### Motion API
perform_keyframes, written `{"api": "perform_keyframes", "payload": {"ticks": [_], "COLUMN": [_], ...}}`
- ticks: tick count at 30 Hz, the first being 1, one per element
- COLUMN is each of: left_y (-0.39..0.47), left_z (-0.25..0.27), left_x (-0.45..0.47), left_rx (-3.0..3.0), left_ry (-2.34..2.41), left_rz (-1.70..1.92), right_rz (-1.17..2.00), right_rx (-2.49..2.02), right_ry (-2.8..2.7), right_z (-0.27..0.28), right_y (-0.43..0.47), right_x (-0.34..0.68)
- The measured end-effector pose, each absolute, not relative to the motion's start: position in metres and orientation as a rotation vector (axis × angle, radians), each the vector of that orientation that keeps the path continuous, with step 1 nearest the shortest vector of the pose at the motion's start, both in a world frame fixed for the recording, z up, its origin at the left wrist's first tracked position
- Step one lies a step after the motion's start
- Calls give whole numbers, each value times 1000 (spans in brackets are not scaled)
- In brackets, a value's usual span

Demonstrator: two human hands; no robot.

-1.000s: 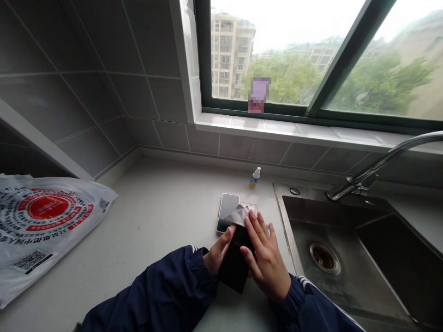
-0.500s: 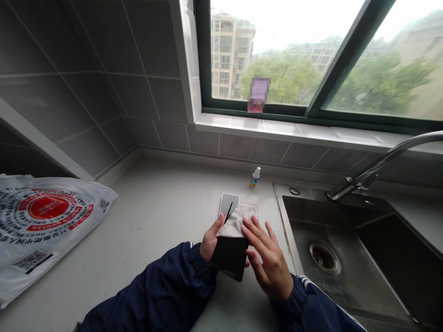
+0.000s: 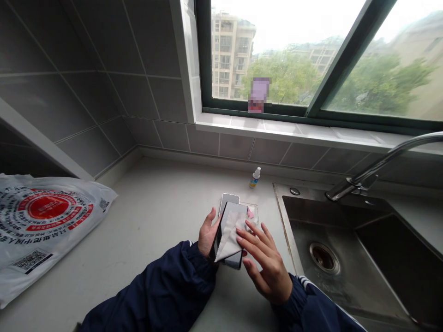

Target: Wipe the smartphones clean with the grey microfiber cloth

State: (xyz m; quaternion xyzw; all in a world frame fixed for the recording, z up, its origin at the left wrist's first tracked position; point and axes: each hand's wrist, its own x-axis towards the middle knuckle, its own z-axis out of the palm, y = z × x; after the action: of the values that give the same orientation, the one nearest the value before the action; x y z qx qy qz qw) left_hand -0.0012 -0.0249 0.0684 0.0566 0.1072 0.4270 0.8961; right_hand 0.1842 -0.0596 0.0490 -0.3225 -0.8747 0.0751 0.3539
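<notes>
My left hand (image 3: pixel 207 234) grips a dark smartphone (image 3: pixel 232 262) along its left edge, with the screen tilted up toward me. A pale cloth with a zigzag edge (image 3: pixel 229 235) lies across the screen. My right hand (image 3: pixel 265 258) rests its fingertips on this cloth, fingers stretched and apart. A light-coloured, phone-shaped slab (image 3: pixel 229 198) lies on the counter just beyond, partly hidden by the held phone. Beside it is a clear, case-like piece (image 3: pixel 255 219) with a small pink patch (image 3: pixel 250 213). A small white-capped spray bottle (image 3: pixel 255 178) stands upright farther back.
To the right is a steel sink (image 3: pixel 290 240) with a chrome faucet (image 3: pixel 360 177). A white printed plastic bag (image 3: pixel 51 216) lies at the left on the pale counter (image 3: pixel 155 203). A tiled wall and a window (image 3: pixel 277 55) rise behind.
The cloth has moved down the screen and now spreads toward its lower left. More of the phone's top edge shows, and the pink patch has come into view. My right fingers remain on the cloth.
</notes>
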Motion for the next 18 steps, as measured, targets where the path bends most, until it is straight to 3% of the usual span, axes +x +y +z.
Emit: {"api": "perform_keyframes", "payload": {"ticks": [18], "left_y": [-20], "left_z": [66], "left_x": [-6], "left_rx": [141], "left_ry": [156], "left_rz": [834], "right_rz": [209], "right_rx": [-608], "right_ry": [-2369], "right_z": [58], "right_y": [-69], "right_x": [178]}}
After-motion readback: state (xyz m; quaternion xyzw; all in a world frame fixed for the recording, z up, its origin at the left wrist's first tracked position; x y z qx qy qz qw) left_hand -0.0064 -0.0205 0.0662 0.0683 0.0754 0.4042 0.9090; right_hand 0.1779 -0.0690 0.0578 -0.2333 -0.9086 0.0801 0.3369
